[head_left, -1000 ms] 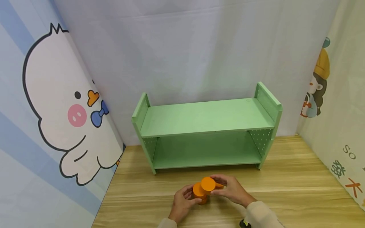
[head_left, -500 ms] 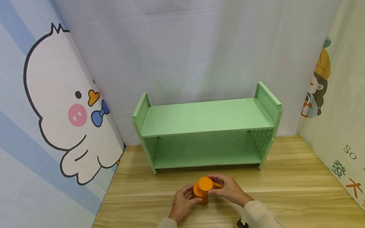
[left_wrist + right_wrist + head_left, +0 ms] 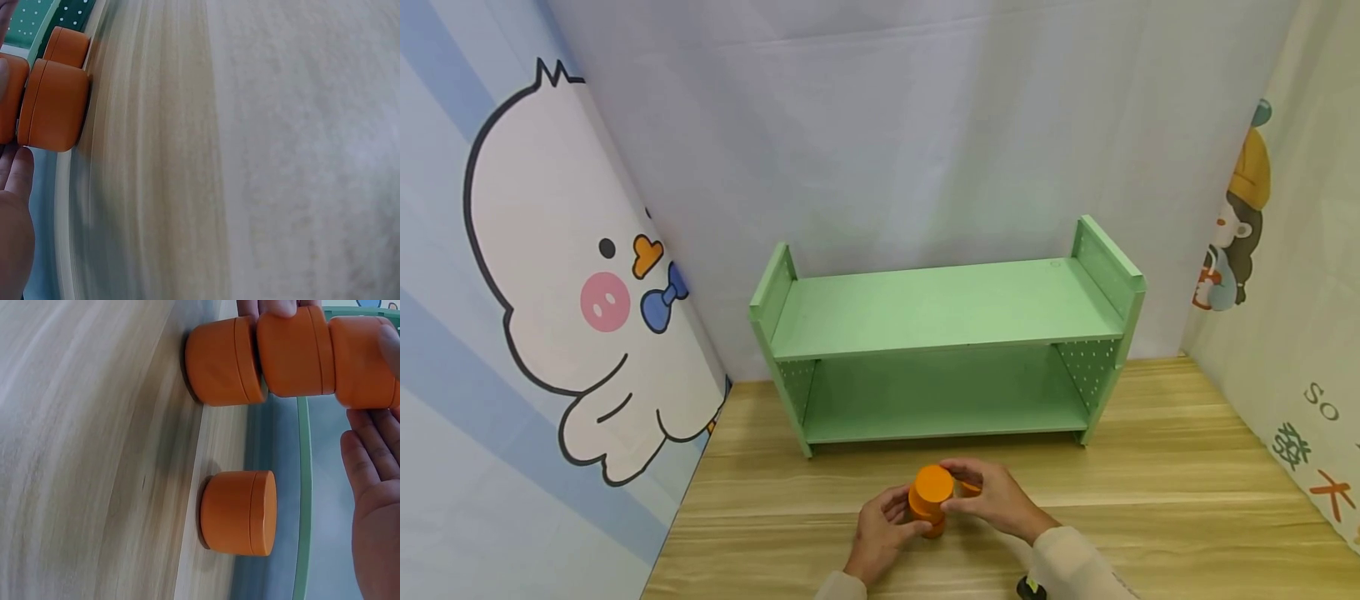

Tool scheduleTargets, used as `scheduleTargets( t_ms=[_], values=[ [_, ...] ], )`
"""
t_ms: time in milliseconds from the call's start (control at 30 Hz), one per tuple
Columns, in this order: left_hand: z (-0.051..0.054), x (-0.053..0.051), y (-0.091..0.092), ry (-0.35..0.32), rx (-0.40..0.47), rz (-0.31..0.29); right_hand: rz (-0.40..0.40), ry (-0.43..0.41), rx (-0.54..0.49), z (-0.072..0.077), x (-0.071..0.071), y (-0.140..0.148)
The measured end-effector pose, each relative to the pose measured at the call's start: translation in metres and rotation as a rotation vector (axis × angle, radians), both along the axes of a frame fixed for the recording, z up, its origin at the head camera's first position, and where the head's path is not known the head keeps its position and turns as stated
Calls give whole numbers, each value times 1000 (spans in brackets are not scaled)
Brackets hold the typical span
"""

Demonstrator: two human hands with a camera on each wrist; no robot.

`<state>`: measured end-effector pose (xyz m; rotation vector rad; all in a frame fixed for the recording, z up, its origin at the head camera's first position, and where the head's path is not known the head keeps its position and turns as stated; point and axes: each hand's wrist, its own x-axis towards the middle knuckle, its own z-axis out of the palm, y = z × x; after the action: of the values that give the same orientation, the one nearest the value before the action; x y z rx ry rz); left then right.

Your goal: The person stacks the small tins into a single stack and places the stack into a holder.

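Three orange round lidded containers stand one above another on the table. My left hand (image 3: 882, 535) grips the middle container (image 3: 294, 353) from the left. With thumb and fingers, my right hand (image 3: 1003, 502) holds the top container (image 3: 934, 483), which sits against the middle one's lid and looks slightly offset. The bottom container (image 3: 215, 362) stands on the tabletop; it also shows in the left wrist view (image 3: 56, 106). A fourth orange container (image 3: 234, 512) stands apart on the table, partly hidden by my right hand in the head view.
Behind the containers stands a green two-tier shelf (image 3: 947, 308) on the wooden table (image 3: 1150, 467). A small black object (image 3: 1032, 588) lies by my right sleeve. Printed cloths hang on the left and right, a plain grey one at the back.
My right hand has moved left with the top container, from the right side of the stack to over the middle container. My left hand has stayed nearly still.
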<state>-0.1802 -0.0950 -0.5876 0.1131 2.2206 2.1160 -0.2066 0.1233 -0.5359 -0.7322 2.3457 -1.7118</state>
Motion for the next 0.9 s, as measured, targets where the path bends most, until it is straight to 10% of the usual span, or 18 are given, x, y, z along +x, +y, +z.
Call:
scheduleTargets(
  t_ms=[900],
  values=[
    [3, 3, 1, 28, 26, -7, -30, 47, 32, -2, 3, -9]
  ],
)
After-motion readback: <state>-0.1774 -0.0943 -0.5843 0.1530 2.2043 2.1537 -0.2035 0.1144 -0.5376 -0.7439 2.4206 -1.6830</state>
